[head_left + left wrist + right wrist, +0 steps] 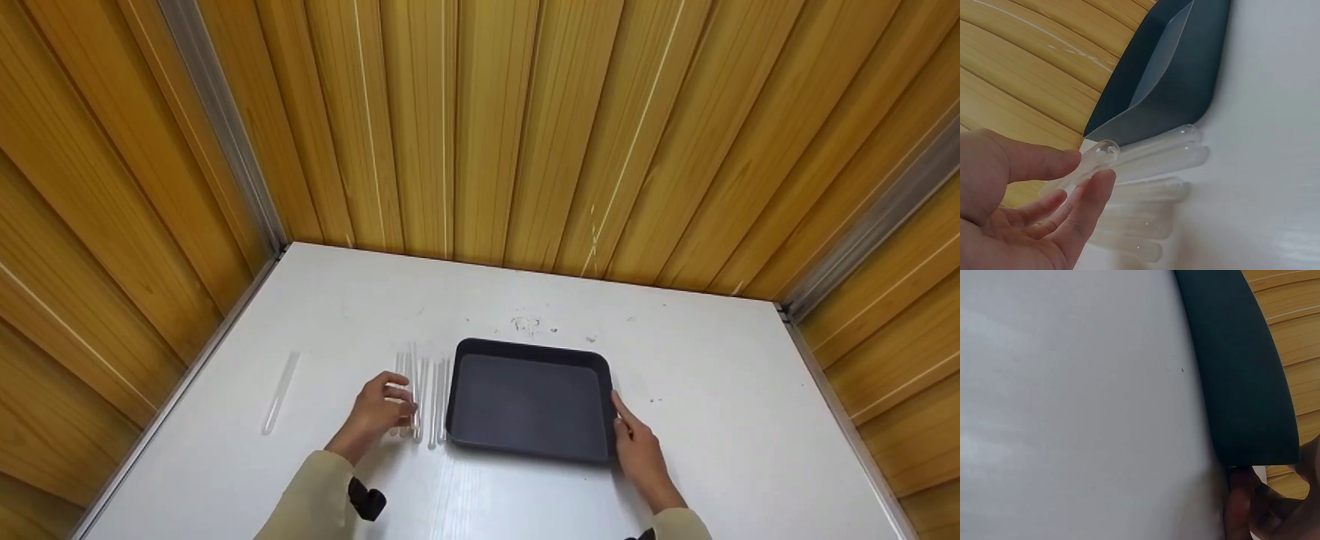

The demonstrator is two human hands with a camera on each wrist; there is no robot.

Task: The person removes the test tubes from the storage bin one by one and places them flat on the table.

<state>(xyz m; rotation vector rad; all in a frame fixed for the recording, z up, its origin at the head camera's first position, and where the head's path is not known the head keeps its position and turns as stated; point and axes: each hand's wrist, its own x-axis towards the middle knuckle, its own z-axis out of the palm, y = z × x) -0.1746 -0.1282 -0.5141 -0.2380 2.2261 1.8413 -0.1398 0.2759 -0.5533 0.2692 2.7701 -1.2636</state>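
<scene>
My left hand (381,409) pinches a clear glass test tube (1107,153) between thumb and fingers, its rounded end toward the wrist camera. Under and beside that hand several more test tubes (433,405) lie roughly side by side on the white table, close to the left wall of a dark grey rectangular tray (525,454). Nothing lies inside the tray. At its right side my right hand (641,454) grips the wall, thumb by the rim; in the right wrist view the curled fingers (1239,506) show at the tray's corner, partly cut off by the frame.
One test tube (280,394) lies apart on the left of the white table (750,420). Wood-patterned corrugated panels (487,135) stand behind the table and at both sides. Small dark marks (526,324) spot the tabletop behind the tray.
</scene>
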